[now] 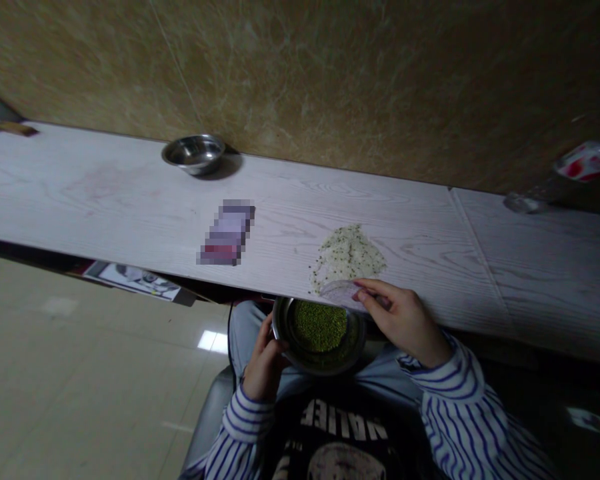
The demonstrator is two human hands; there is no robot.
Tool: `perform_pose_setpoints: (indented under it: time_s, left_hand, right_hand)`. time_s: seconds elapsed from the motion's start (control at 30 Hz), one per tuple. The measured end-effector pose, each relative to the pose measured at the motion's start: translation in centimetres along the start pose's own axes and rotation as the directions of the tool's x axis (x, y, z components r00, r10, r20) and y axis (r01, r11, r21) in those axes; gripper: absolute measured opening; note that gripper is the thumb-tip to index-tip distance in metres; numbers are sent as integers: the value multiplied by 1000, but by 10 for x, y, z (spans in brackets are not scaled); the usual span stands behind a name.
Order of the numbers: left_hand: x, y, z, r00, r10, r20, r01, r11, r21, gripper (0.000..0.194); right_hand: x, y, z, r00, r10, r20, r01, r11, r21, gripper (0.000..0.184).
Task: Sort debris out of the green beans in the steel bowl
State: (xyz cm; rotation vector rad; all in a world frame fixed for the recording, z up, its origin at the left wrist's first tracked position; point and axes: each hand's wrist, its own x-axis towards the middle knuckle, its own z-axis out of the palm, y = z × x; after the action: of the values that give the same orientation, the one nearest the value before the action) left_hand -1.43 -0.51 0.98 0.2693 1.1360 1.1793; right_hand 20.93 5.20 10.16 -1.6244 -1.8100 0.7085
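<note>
My left hand point(265, 363) grips the left rim of a steel bowl point(355, 347), which sits above my lap just below the table's front edge. Green mung beans point(320, 325) cover much of the bowl's inside. Between the thumb and fingers of my right hand point(403, 313) is a thin, translucent piece with a curved edge point(341, 293); its exact kind is unclear. It lies at the table edge, against the near side of a heap of white rice mixed with green beans point(350, 253).
Against the wall stands another steel bowl point(194, 153). A pixelated, phone-like flat object point(227, 233) lies on the white wooden table point(105, 193). At the right back, a clear plastic bottle point(563, 177) with a red-and-white label lies tilted. Under the table edge is a box point(137, 280).
</note>
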Motion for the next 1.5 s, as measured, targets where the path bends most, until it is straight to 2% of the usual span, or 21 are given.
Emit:
perform_pose_setpoints:
  time_s: [0.2, 0.57, 1.0, 1.17, 1.33, 1.5]
  left_hand:
    - [-1, 1, 0, 1000, 17, 0, -17, 1000, 13, 64]
    - [2, -2, -1, 1000, 1, 4, -1, 1000, 16, 63]
    - [0, -1, -1, 1000, -3, -8, 3, 1000, 0, 62]
    - [0, 1, 1, 1000, -12, 0, 12, 1000, 5, 65]
    - [0, 0, 0, 1000, 6, -3, -6, 1000, 2, 61]
    - [1, -1, -2, 1000, 9, 0, -9, 1000, -5, 61]
  right_hand:
    - [1, -2, 6, 1000, -9, 19, 9, 1000, 0, 30]
    - [8, 13, -5, 997, 16, -76, -18, 1000, -22, 31]
    - [9, -2, -2, 1000, 18, 12, -18, 1000, -25, 29]
    - [5, -1, -3, 999, 36, 22, -36, 999, -27, 30]
    - [4, 1, 3, 999, 4, 32, -5, 1000, 23, 29]
    - [6, 12, 1, 1000, 21, -9, -21, 1000, -4, 29]
